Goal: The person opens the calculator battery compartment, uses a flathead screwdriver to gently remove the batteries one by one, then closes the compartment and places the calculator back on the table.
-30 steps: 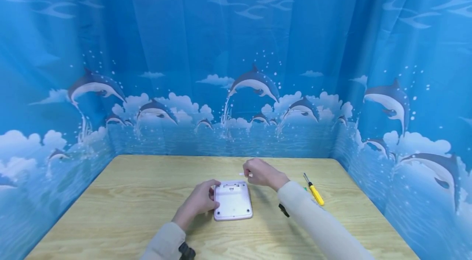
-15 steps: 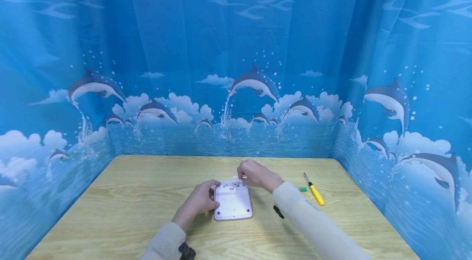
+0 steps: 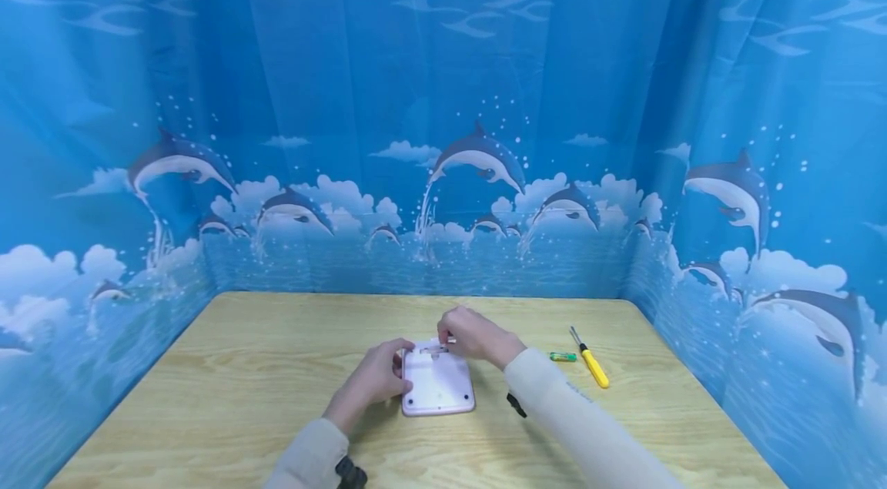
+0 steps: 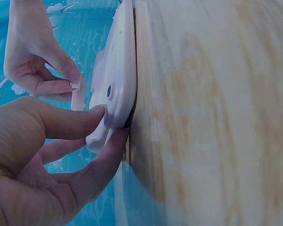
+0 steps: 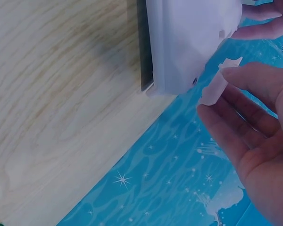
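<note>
A pale pinkish-white device, which looks like a calculator turned face down, lies on the wooden table; its front is hidden. Dark round feet and a battery compartment show on its back. My left hand grips its left edge, thumb on the back and fingers at the side and underneath. Between thumb and fingers my right hand pinches a small white battery cover. That cover is held over the far end of the device, near the compartment, and stands apart from it in the right wrist view.
To the right on the table lie a green battery and a screwdriver with a yellow handle. A blue dolphin-print curtain closes in the table at the back and both sides.
My right hand has moved left and closer to me with the battery cover, to above the compartment. The green battery has come into full view. My left hand and the device stay put.
</note>
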`<action>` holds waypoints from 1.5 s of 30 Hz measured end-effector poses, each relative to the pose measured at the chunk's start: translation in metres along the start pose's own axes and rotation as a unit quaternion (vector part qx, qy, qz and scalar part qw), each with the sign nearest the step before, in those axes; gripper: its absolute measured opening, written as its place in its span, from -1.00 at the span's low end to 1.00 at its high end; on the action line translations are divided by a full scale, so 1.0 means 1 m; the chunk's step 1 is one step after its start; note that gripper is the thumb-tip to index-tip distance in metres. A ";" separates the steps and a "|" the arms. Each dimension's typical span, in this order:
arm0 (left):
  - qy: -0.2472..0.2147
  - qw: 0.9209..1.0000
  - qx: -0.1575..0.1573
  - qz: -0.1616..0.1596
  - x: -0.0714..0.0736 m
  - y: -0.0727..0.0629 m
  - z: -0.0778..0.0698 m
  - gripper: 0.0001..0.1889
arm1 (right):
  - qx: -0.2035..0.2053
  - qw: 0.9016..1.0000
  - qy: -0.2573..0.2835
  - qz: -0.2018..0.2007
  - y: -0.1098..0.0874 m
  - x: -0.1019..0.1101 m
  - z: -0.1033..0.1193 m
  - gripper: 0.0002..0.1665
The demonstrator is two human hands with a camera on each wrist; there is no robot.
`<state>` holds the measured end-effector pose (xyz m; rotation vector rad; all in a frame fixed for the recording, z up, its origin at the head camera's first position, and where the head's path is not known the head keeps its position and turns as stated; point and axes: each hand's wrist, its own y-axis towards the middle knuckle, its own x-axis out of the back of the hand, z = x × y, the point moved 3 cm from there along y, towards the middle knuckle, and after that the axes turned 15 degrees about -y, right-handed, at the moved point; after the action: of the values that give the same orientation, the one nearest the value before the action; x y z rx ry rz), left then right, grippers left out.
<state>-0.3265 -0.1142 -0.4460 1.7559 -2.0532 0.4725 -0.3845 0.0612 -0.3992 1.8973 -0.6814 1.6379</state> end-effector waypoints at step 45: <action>-0.001 1.000 0.005 -0.002 0.000 0.002 0.000 -0.30 | -0.013 0.998 0.020 -0.053 -0.003 -0.016 0.017 -0.94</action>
<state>-0.3288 -0.1135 -0.4464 1.7670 -2.0511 0.4813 -0.3726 0.0521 -0.4168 1.8442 -0.5732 1.5895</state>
